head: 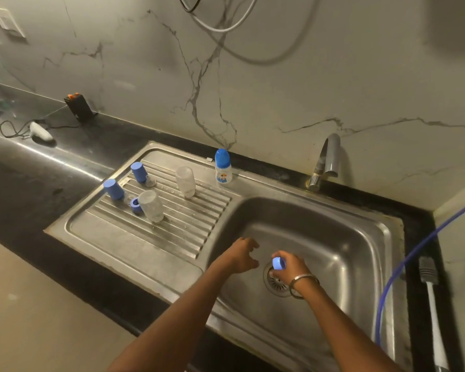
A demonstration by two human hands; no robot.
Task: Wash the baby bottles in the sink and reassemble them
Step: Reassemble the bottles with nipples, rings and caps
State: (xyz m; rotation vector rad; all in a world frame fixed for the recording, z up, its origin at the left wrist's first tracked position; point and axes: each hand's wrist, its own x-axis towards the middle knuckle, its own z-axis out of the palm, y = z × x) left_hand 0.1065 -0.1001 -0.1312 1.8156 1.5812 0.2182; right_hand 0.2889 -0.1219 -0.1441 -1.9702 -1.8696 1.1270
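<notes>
Bare forearms, right-wrist metal bangle (304, 281)

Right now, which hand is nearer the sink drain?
Right. The right hand, gripping a blue bottle ring, is directly over the drain; the left hand hovers apart, to its left.

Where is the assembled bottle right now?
The assembled bottle stands upright on the sink's back rim, behind the drainboard, left of the tap.

baby bottle (223, 167) label with blue lettering, too blurred to read
</notes>
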